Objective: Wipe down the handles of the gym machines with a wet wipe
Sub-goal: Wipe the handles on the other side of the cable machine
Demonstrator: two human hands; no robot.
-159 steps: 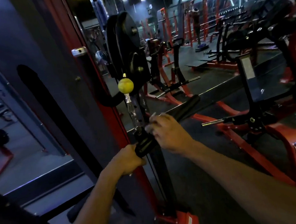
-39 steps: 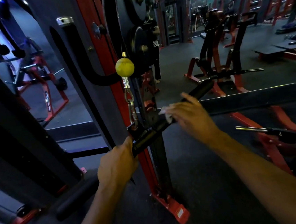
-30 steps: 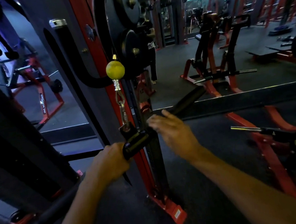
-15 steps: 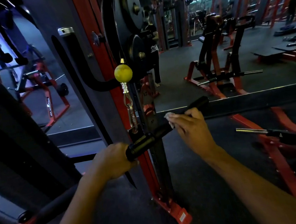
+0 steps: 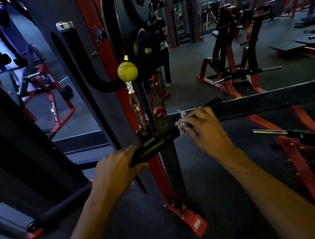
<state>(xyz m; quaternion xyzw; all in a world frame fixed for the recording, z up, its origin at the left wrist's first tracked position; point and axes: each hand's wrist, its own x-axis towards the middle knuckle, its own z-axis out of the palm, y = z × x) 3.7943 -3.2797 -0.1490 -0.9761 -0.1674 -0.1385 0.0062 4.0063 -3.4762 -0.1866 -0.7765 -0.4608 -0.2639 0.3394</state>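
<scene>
Head view, dim gym. Straight cable bar (image 5: 160, 141) hangs tilted, left end low, right end high, from a carabiner and chain link (image 5: 138, 112) under a yellow stopper ball (image 5: 127, 71). My left hand (image 5: 117, 166) has its grip curled round the lower left end of the bar, knuckles toward camera. My right hand (image 5: 205, 130) sits on the upper right stretch of the bar, grip pinching a crumpled white wet wipe (image 5: 182, 123) against the handle; the wipe pokes out at the fingertips on the side toward the bar's middle. Black end of the bar (image 5: 213, 102) shows just beyond the right hand. Behind the bar stands a red machine upright (image 5: 158, 173) with black weight plates (image 5: 136, 11) racked near the top. Mirror (image 5: 222, 41) past it reflects red and black machines and a standing person, too dark to detail. Chrome bar sleeve (image 5: 269, 132) on a red frame at right, well apart from both hands. Black foam roller pad (image 5: 59, 208) low at left. Dark rubber floor (image 5: 140, 227) below.
</scene>
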